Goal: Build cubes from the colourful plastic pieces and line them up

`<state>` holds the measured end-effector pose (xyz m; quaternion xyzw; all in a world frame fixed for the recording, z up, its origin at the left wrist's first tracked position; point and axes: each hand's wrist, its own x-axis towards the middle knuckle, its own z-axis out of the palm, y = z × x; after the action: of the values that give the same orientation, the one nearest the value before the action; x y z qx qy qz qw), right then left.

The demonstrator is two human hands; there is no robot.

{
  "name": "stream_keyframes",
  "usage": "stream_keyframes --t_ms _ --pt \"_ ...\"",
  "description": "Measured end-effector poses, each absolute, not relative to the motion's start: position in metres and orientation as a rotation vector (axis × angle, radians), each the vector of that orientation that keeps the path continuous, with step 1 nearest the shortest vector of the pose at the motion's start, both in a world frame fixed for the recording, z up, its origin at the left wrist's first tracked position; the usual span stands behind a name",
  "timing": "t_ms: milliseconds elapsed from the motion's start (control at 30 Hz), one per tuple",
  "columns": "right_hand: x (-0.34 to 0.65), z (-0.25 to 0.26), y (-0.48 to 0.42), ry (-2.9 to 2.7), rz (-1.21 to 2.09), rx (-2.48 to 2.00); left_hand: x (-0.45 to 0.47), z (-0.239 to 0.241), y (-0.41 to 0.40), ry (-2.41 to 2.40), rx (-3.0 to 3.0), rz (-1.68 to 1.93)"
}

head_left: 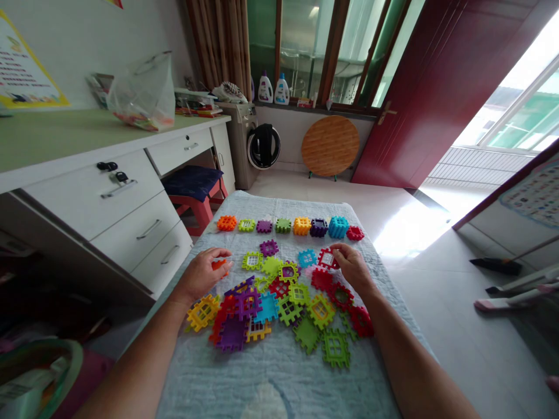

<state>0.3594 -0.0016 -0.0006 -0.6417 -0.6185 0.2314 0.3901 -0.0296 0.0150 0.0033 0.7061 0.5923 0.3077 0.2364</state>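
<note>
My left hand [201, 272] is closed on an orange interlocking tile [220, 265], most of it hidden by the fingers. My right hand [353, 266] pinches the edge of a red window tile [326, 258] on the right. Between the hands lies a loose heap of notched plastic tiles: a purple tile [233, 333], a yellow window tile [321, 311], a green window tile [336, 348] and several others. A blue window tile [307, 258] lies just left of the red one. Beyond them runs a row of stacks sorted by colour, from an orange stack [227, 223] to a red stack [355, 233].
A pale blue cloth [209, 378] covers the work surface. To the left is a white desk [131, 192] with a plastic bag [146, 96] on top and a red stool [198, 198] beneath. A washing machine [242, 137] and a round wooden tabletop [331, 145] stand behind.
</note>
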Motion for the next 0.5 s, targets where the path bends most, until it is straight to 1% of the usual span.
stream_keyframes --t_ms 133,200,267,367,500 --pt "0.362 0.003 -0.005 -1.734 0.092 -1.87 -0.029 0.004 0.015 1.636 1.932 0.846" --pt "0.357 0.005 -0.008 -1.834 -0.056 -1.881 -0.029 0.003 0.015 1.643 1.945 0.839" --pt "0.347 0.007 -0.01 -1.996 -0.052 -1.787 -0.029 0.003 0.016 1.642 1.96 0.83" --pt "0.332 0.007 -0.01 -2.247 0.071 -1.631 -0.029 0.001 0.016 1.639 1.968 0.82" --pt "0.321 0.007 -0.005 -2.323 0.166 -1.618 -0.028 0.002 0.015 1.636 1.948 0.833"
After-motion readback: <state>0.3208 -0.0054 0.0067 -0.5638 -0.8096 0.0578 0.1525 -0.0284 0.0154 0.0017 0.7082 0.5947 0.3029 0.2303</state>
